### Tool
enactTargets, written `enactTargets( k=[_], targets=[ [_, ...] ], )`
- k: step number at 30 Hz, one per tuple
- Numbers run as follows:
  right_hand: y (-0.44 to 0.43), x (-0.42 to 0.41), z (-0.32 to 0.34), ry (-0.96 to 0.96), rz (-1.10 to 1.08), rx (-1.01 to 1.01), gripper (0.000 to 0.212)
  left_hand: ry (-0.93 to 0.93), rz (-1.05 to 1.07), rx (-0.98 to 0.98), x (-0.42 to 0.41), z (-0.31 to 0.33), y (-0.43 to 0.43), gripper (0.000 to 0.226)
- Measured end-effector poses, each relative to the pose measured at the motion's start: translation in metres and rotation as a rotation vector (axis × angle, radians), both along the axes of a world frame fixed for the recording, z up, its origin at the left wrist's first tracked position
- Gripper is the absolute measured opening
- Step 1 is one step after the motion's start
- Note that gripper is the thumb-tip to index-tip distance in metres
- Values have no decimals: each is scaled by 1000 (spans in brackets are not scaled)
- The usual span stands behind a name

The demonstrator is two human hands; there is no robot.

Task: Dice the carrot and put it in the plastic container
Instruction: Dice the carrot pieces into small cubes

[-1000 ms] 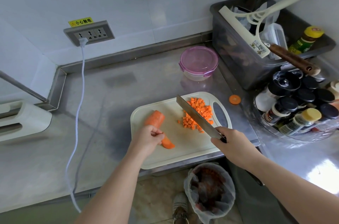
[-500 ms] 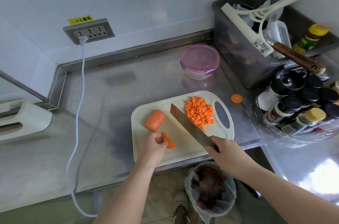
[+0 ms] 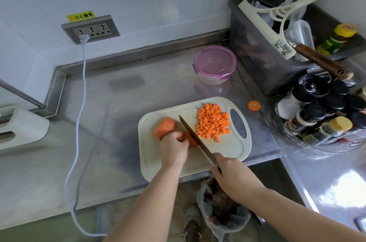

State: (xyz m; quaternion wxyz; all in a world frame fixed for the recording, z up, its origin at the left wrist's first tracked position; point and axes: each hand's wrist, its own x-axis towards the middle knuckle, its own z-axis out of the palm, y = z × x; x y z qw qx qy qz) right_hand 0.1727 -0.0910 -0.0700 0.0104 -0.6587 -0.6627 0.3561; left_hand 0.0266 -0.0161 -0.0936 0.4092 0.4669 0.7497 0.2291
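Observation:
On the cream cutting board point(image 3: 227, 150) lie a thick carrot chunk point(image 3: 164, 126), a thinner carrot piece point(image 3: 191, 139) and a pile of diced carrot point(image 3: 213, 121). My left hand point(image 3: 173, 149) pinches the thinner piece with curled fingers. My right hand point(image 3: 235, 179) grips the handle of a knife point(image 3: 195, 138), whose blade rests against that piece on its right side. The round plastic container point(image 3: 214, 64) with its purple lid shut stands beyond the board.
A carrot end slice point(image 3: 254, 105) lies on the steel counter right of the board. A grey bin point(image 3: 263, 57) of utensils and a rack of spice jars point(image 3: 324, 111) crowd the right. A white cable point(image 3: 79, 115) hangs from the socket. A bag-lined waste bin point(image 3: 221, 208) sits below.
The knife swung left from the diced pile to the thin carrot piece. My left hand let go of the chunk's side and took hold of the thin piece.

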Motion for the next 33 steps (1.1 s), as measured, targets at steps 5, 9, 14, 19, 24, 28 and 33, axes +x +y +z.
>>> enactTargets(
  k=[5, 9, 14, 19, 24, 28, 33],
  targets=[
    [3, 1, 0, -20, -9, 23, 29, -12, 18, -17, 0, 0, 2, 27],
    [6, 7, 0, -37, -103, 50, 26, -65, 53, -28, 1, 4, 2, 21],
    [5, 7, 4, -18, -127, 83, 25, -81, 57, -25, 1, 5, 2, 26],
    [6, 2, 9, 29, -121, 105, 24, -101, 64, -46, -2, 0, 2, 19],
    [7, 0, 12, 30, -118, 87, 24, 66, -57, 49, 1, 7, 1, 17],
    [8, 3, 13, 31, -130, 64, 27, 95, -63, 22, 4, 7, 3, 10],
    [8, 4, 12, 42, -135, 50, 26, 56, -44, 37, -1, 3, 4, 13]
  ],
)
